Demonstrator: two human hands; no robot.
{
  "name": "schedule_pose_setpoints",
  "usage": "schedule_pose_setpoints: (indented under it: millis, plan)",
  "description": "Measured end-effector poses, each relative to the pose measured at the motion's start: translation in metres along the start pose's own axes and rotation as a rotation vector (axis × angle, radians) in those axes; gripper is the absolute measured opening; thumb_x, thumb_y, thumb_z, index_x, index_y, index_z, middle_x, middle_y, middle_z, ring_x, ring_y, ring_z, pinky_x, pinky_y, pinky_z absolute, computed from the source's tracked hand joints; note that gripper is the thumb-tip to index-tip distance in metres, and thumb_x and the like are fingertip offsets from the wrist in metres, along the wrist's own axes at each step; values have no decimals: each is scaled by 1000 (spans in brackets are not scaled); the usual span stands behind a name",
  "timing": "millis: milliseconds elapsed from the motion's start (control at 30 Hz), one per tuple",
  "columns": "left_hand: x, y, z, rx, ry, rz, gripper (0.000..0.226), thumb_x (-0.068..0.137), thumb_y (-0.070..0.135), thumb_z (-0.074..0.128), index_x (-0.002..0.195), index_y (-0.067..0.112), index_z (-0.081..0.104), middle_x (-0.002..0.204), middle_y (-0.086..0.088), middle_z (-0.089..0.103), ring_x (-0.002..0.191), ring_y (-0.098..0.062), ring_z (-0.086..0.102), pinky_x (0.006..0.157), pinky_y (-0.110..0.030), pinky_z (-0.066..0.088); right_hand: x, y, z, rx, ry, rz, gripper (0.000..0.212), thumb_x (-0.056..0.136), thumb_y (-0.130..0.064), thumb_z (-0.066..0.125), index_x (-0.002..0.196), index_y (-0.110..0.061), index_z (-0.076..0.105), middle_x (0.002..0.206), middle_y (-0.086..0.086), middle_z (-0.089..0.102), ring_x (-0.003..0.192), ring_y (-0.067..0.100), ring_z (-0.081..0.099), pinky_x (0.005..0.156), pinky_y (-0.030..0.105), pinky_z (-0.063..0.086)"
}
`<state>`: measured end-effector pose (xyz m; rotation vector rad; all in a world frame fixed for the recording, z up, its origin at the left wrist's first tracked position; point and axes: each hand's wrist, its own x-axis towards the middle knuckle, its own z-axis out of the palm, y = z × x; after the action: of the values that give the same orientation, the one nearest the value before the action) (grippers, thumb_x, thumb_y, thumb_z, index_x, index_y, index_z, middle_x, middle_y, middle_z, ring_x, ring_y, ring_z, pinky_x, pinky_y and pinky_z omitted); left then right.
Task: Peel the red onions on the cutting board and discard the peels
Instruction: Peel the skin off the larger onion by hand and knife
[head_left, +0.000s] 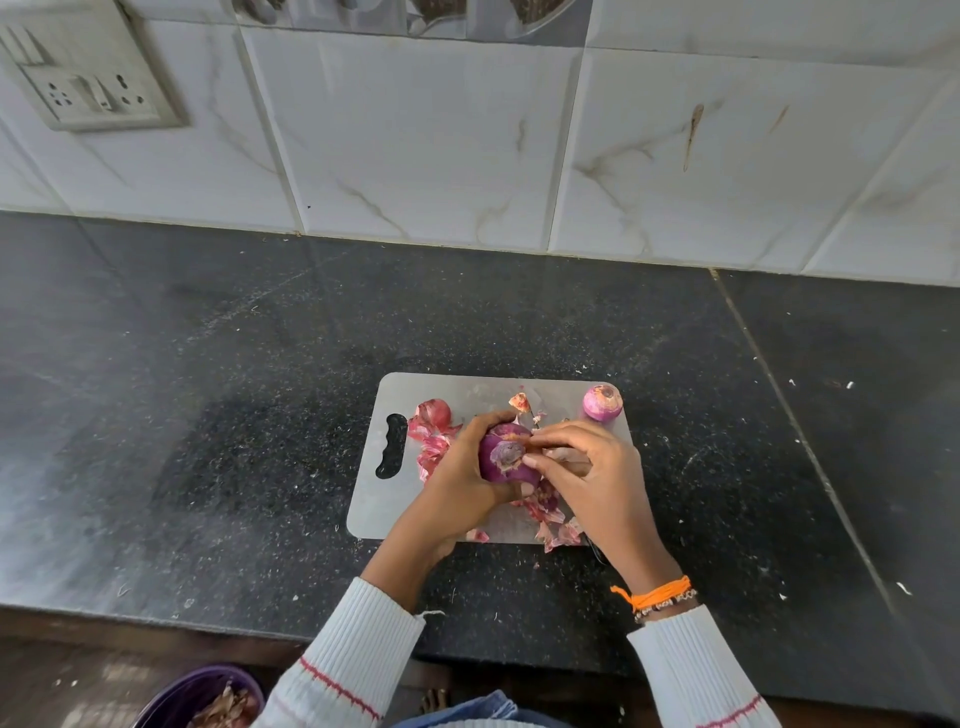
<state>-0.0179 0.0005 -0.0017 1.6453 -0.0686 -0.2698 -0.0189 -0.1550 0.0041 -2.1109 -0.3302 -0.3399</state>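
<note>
The left hand (467, 467) holds a red onion (504, 453) just above the middle of the cutting board (483, 389). Its fingers curl round the back and left side of the onion, and its thumb is under it. The cut end of the onion faces up. The right hand (587, 467) comes in from the right, and its fingertips (530, 460) touch the cut end. They seem to pinch a bit of skin there, but the grip is too small to see well.

A peeled onion (602, 402) sits at the far right corner of the board, close to the edge. Another onion with its skin on (435, 412) lies at the far left, near the handle hole (392, 446). Loose peels (434, 444) lie beside it, and more peels (550, 514) lie under the hands and hang over the near edge.

The board rests on a dark stone bench (208, 389), with lots of open room on the left, right and behind, up to the tiled wall (415, 130). A purple bowl with peels (208, 696) sits low at the near left, below the bench edge. The right wrist wears an orange thread (654, 595).
</note>
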Motion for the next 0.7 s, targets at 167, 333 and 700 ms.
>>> schedule_pose_setpoints:
  millis: [167, 333, 700]
  plan:
    - [0, 2, 2, 52, -3, 11, 74, 66, -7, 77, 127, 20, 46, 119, -4, 55, 105, -13, 61, 92, -31, 52, 0, 0, -1, -17, 25, -23, 11, 74, -7, 76, 84, -9, 75, 85, -1, 70, 81, 5, 65, 70, 25, 56]
    - [-1, 5, 2, 33, -5, 8, 71, 68, -6, 76, 127, 19, 46, 119, -3, 54, 104, -13, 60, 88, -28, 54, 0, -2, 0, -49, 42, -59, 6, 78, -5, 71, 83, -8, 72, 86, -1, 67, 81, 6, 64, 69, 19, 54]
    - [-4, 7, 2, -148, 28, -58, 64, 71, -6, 73, 125, 18, 47, 107, 3, 59, 96, -7, 62, 85, -22, 53, -3, -3, -1, 163, 94, 247, 12, 81, -13, 69, 84, -25, 67, 86, -4, 70, 85, 11, 67, 74, 26, 57]
